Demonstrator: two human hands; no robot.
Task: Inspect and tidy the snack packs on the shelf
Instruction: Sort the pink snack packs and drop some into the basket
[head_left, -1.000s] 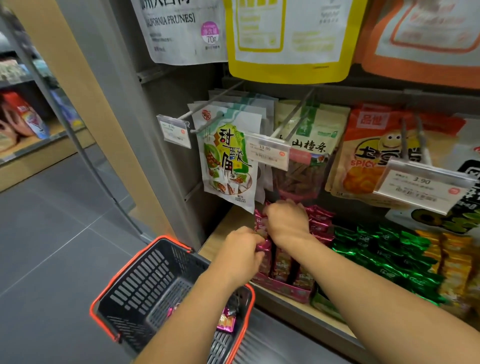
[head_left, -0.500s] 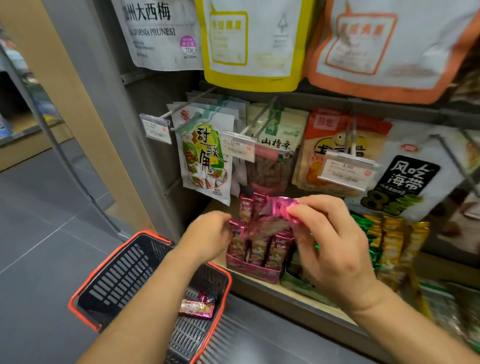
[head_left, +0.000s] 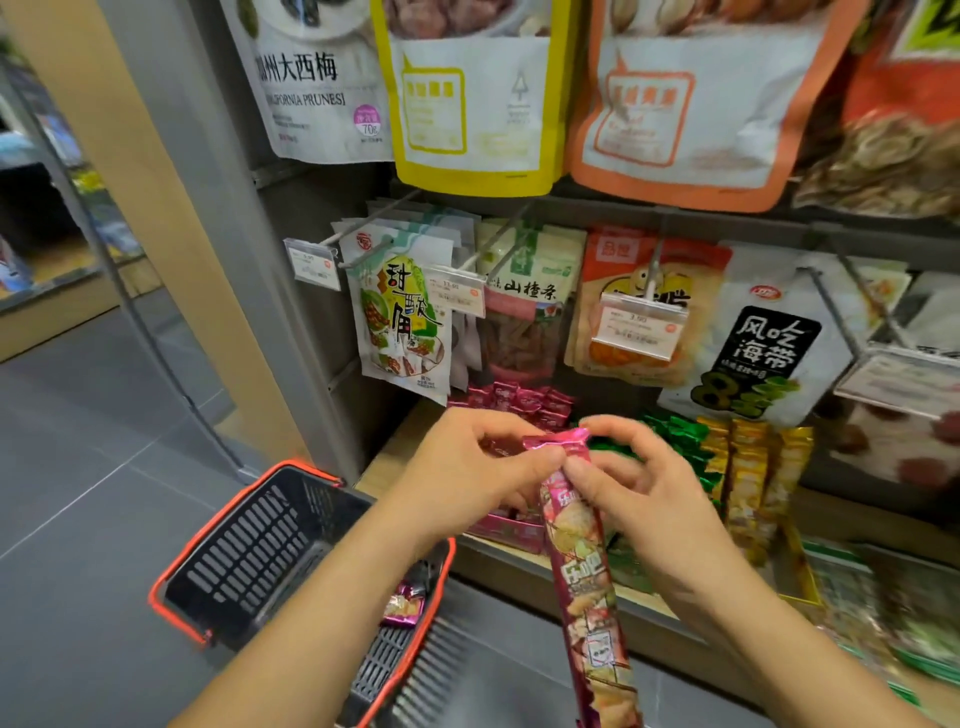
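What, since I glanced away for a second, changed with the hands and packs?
The right hand lifted a pink pack out of the box; the left hand left the box and now pinches the pack's top too. Basket and hanging bags stayed.

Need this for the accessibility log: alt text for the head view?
The left hand and right hand pinch the top of a long pink snack pack hanging in front of a shop shelf. Green packs and gold packs stand on the shelf; a black basket with a red rim, lower left, holds a second pink pack.
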